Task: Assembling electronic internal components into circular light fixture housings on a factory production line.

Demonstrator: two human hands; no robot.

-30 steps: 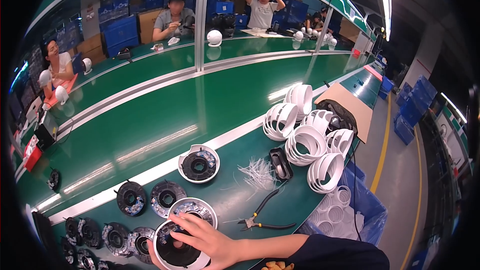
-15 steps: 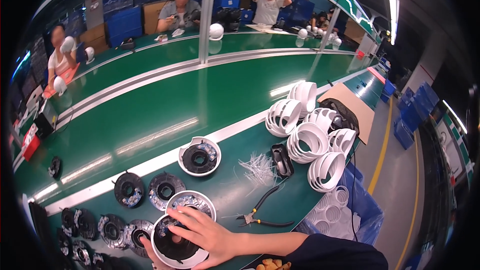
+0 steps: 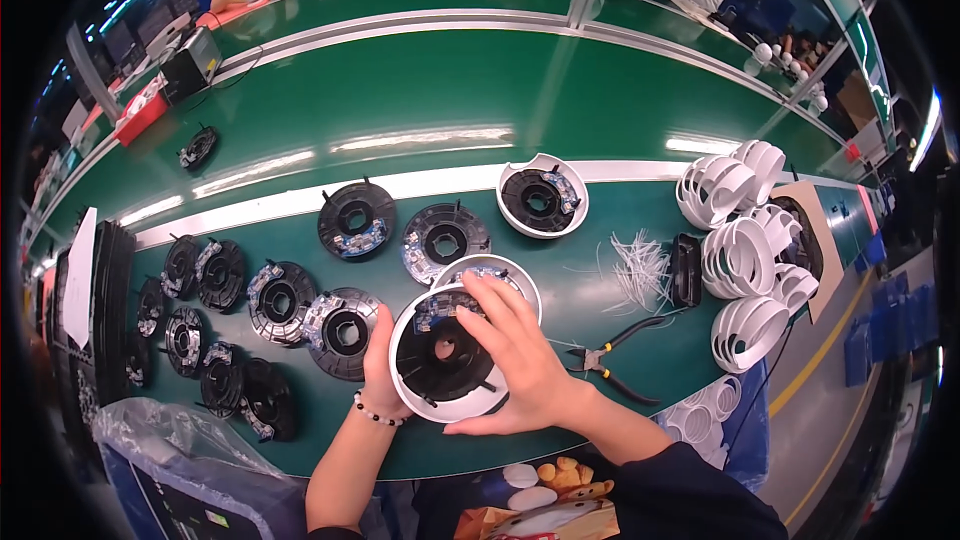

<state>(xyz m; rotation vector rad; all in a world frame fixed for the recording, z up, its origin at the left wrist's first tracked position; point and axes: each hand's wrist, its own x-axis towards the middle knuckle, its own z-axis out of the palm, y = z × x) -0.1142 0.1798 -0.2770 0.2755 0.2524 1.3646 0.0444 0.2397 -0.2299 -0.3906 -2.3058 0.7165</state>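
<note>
A white round housing (image 3: pixel 478 403) is held up between both hands, with a black ring-shaped disc (image 3: pixel 425 360) and a small circuit board inside it. My left hand (image 3: pixel 380 368), wearing a beaded bracelet, is closed on the housing's left side, thumb up along the rim. My right hand (image 3: pixel 522 365) grips the right side, its fingers reaching over the rim onto the board and disc. Behind it, partly hidden, sits another white housing (image 3: pixel 528 285) with a board in it. A third white housing (image 3: pixel 574 224) holding a disc lies farther back.
Black discs with circuit boards (image 3: pixel 283 305) spread across the table's left side. To the right lie cutting pliers (image 3: pixel 605 362), thin white ties (image 3: pixel 640 270), a black holder (image 3: pixel 686 270) and stacked white rings (image 3: pixel 738 255). A plastic-lined bin (image 3: pixel 165 440) stands at lower left. Co-workers sit across the bench.
My view has swung left and down, so more of the left side shows. My left hand and forearm, mostly hidden before, are now visible. Both hands still hold the housing.
</note>
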